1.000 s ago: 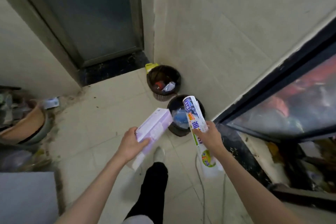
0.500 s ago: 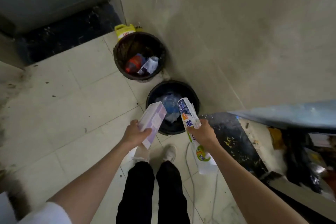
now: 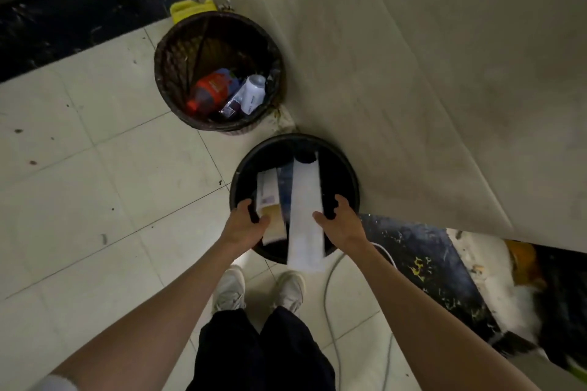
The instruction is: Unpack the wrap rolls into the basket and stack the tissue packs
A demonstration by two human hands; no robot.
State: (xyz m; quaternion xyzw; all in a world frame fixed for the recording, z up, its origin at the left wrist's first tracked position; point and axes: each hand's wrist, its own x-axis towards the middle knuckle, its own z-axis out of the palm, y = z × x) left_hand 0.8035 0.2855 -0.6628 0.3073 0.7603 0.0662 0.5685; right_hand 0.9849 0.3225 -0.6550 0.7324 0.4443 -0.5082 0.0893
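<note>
Two empty-looking wrap boxes hang blurred over the mouth of a round black bin (image 3: 349, 174) on the floor in front of my feet. The pale purple box (image 3: 268, 192) is next to my left hand (image 3: 243, 225). The long white box (image 3: 306, 213) reaches from the bin's far side to past its near rim, beside my right hand (image 3: 341, 225). Both hands hover at the bin's near rim with fingers apart, and neither closes around a box. Only the thumbs are close to the boxes. No wrap rolls or tissue packs are in sight.
A brown woven waste basket (image 3: 165, 79) with a red bottle and a white can stands farther back, a yellow object behind it. A tiled wall runs along the right. A white cable (image 3: 330, 292) lies on the floor by my right shoe. A dark threshold is at top left.
I have stepped up to the black bin and lowered both hands to its rim. The purple box and the white box have left my grip and are over the bin.
</note>
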